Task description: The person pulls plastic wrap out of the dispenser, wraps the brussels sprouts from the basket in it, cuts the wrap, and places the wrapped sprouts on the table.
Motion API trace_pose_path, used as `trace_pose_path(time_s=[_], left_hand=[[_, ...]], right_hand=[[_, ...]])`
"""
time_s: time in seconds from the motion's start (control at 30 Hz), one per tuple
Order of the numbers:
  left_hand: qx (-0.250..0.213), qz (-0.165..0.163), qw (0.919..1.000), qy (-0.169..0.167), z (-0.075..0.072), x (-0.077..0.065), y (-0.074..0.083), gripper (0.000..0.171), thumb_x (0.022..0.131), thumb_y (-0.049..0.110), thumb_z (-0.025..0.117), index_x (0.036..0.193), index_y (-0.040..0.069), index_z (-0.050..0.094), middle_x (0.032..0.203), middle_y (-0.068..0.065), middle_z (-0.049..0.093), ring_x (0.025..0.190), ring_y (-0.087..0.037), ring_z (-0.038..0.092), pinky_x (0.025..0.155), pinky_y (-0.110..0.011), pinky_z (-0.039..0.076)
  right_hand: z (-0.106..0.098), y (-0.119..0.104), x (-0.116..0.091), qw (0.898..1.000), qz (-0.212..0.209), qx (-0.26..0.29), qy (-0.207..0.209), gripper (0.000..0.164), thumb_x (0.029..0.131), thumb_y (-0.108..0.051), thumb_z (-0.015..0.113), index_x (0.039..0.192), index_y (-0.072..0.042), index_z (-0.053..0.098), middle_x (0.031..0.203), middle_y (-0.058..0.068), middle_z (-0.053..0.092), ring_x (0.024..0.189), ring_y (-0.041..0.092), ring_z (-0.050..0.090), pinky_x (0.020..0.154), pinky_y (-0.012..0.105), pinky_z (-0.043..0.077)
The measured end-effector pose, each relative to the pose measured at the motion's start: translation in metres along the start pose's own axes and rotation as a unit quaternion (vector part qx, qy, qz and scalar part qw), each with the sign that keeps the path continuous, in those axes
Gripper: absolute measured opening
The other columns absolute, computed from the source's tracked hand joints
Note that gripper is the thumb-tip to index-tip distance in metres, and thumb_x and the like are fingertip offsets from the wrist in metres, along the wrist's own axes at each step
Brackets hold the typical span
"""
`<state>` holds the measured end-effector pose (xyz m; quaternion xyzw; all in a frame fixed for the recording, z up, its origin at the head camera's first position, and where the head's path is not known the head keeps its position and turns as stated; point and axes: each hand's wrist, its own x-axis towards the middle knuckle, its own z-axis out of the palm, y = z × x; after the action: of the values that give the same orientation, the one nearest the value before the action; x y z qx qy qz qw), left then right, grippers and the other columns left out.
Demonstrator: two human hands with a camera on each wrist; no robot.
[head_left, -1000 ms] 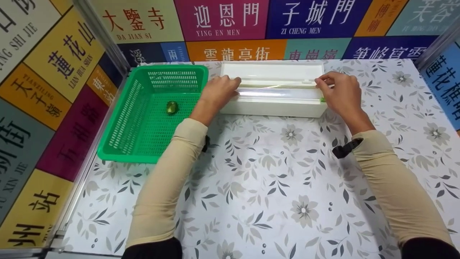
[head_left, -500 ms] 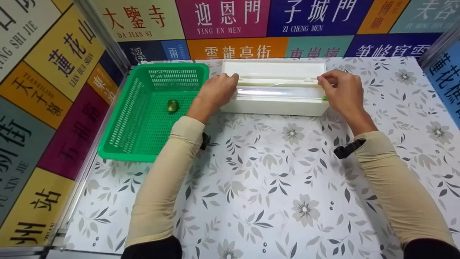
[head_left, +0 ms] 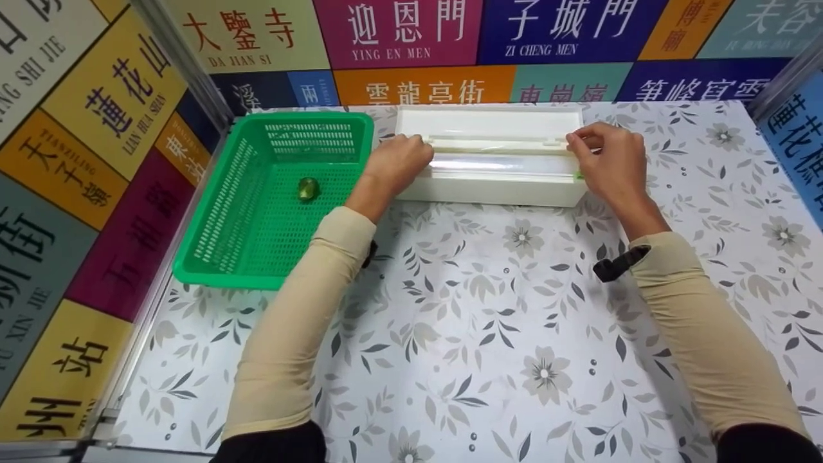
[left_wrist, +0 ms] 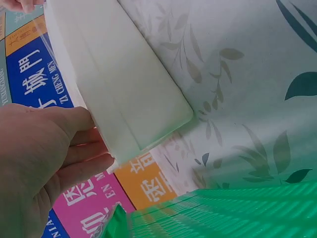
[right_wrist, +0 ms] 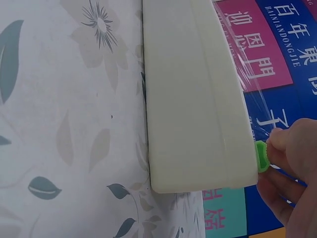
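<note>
A white cling film dispenser [head_left: 495, 191] stands at the back of the table with its lid [head_left: 488, 119] raised. Inside lies a shiny roll of cling film [head_left: 501, 163]. At the left end, my left hand [head_left: 400, 164] pinches the film's edge, its thumb close against the box rim in the left wrist view. My right hand [head_left: 614, 157] pinches the film's other corner between thumb and forefinger. In the right wrist view, clear film [right_wrist: 250, 82] stretches taut up to those fingertips. A green end piece [right_wrist: 262, 156] sticks out beside the right fingers.
Left of the dispenser stands a green plastic basket [head_left: 218, 281], close to my left forearm. One small round green item [head_left: 308, 189] lies in it. The flowered tablecloth [head_left: 488, 308] spreads in front. Panels with lettering [head_left: 411, 32] rise behind and at the left.
My left hand has shifted slightly right and down, close over the dispenser's left end. My right hand stays almost where it was, still pinching the cling film.
</note>
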<state>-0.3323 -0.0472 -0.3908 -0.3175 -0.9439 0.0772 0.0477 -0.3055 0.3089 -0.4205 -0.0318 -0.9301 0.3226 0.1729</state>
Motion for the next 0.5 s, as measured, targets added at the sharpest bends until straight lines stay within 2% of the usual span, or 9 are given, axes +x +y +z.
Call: trace_pose_path(time_s=[0.13, 0.27, 0.37, 0.5], left_hand=[[-0.031, -0.018, 0.9993, -0.012, -0.002, -0.001, -0.004, 0.026, 0.110, 0.001, 0.055, 0.132, -0.001, 0.069, 0.121, -0.023, 0.075, 0.106, -0.041, 0.077, 0.090, -0.050, 0.067], [-0.086, -0.047, 0.9951, -0.016, -0.003, 0.000, -0.011, 0.027, 0.112, 0.010, 0.056, 0.134, -0.002, 0.065, 0.123, -0.027, 0.073, 0.109, -0.044, 0.077, 0.093, -0.051, 0.066], [-0.113, -0.058, 0.9919, 0.003, -0.002, 0.001, -0.015, 0.025, 0.112, 0.014, 0.056, 0.128, -0.002, 0.066, 0.120, -0.027, 0.075, 0.107, -0.044, 0.077, 0.092, -0.053, 0.066], [-0.128, -0.065, 0.9887, 0.042, 0.001, -0.001, -0.019, 0.021, 0.111, 0.019, 0.058, 0.119, 0.003, 0.070, 0.112, -0.021, 0.078, 0.101, -0.040, 0.078, 0.087, -0.053, 0.066]], right_hand=[[-0.001, 0.000, -0.001, 1.000, -0.006, 0.004, -0.003, 0.039, 0.106, -0.045, 0.068, 0.124, -0.012, 0.081, 0.119, 0.011, 0.082, 0.102, 0.028, 0.079, 0.080, 0.017, 0.046], [-0.003, 0.000, -0.002, 1.000, -0.020, 0.016, 0.008, 0.036, 0.106, -0.041, 0.070, 0.120, -0.010, 0.082, 0.112, 0.012, 0.083, 0.083, -0.005, 0.069, 0.078, 0.014, 0.043], [-0.004, 0.001, -0.003, 0.999, -0.028, 0.031, 0.013, 0.035, 0.106, -0.038, 0.071, 0.118, -0.007, 0.083, 0.109, 0.014, 0.084, 0.074, -0.022, 0.056, 0.076, 0.012, 0.042], [-0.006, 0.001, -0.003, 0.999, -0.020, 0.049, 0.006, 0.037, 0.105, -0.038, 0.071, 0.118, -0.005, 0.082, 0.110, 0.016, 0.083, 0.074, -0.025, 0.056, 0.077, 0.009, 0.045]])
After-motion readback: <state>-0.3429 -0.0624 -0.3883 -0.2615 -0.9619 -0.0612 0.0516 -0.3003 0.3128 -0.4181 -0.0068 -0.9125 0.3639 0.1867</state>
